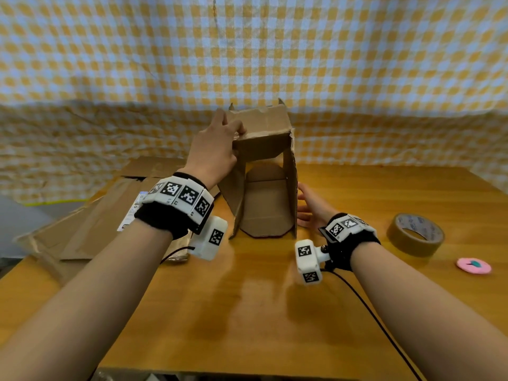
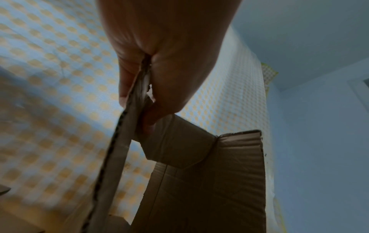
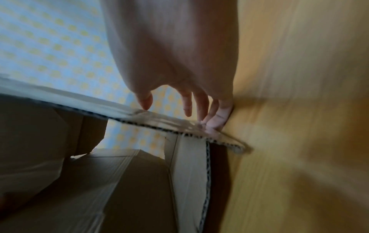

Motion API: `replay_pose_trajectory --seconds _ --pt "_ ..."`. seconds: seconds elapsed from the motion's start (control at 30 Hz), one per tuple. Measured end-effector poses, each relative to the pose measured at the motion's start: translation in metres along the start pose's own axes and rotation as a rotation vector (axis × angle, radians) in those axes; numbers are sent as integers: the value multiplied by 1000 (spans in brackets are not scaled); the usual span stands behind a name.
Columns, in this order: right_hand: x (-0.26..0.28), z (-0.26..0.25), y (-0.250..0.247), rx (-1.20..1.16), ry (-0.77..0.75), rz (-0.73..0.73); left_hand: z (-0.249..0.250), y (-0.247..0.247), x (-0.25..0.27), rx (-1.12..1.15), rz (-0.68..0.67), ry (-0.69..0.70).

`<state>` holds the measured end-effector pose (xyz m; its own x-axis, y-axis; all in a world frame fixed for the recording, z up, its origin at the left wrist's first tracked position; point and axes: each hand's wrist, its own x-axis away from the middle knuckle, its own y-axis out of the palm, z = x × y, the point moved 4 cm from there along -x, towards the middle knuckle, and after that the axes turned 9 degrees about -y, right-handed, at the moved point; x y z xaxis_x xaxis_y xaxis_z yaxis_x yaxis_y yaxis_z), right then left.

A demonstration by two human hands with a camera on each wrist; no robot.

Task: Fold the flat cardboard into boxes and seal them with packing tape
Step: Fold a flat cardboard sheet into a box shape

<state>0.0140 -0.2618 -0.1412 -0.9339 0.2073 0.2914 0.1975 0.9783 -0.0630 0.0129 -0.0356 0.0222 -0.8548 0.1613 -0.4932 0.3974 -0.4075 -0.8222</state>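
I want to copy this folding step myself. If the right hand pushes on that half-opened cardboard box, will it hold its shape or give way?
The cardboard box will probably flex: its flaps hang loose and no tape shows on it. It looks light, since the left hand steadies it by pinching one top edge. Standing tall on open flaps, it may tip or slide on the glossy table when the right hand presses its side.

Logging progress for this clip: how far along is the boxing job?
Early. One box is opened up, its flaps unsealed. Left hand grips its top edge; right hand is open against its side. The tape lies untouched, and flat cardboard still waits.
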Motion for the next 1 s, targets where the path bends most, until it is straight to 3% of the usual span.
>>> replay_pose_trajectory --seconds 0.17,0.3,0.5,0.63,0.77,1.0 --pt "12 3 7 -77 48 -50 6 -3 8 74 22 27" --pt "25 -3 13 -333 55 -142 14 -15 6 119 40 100" --pt "37 -25 14 -641 -140 -221 20 -25 10 135 190 202" --pt "36 -27 7 -730 -312 -195 14 -17 16 254 296 274" --pt "31 -19 -5 -739 -393 -85 -8 8 16 418 367 173" --pt "26 -14 -16 -723 -391 46 -41 39 18 673 273 -136"
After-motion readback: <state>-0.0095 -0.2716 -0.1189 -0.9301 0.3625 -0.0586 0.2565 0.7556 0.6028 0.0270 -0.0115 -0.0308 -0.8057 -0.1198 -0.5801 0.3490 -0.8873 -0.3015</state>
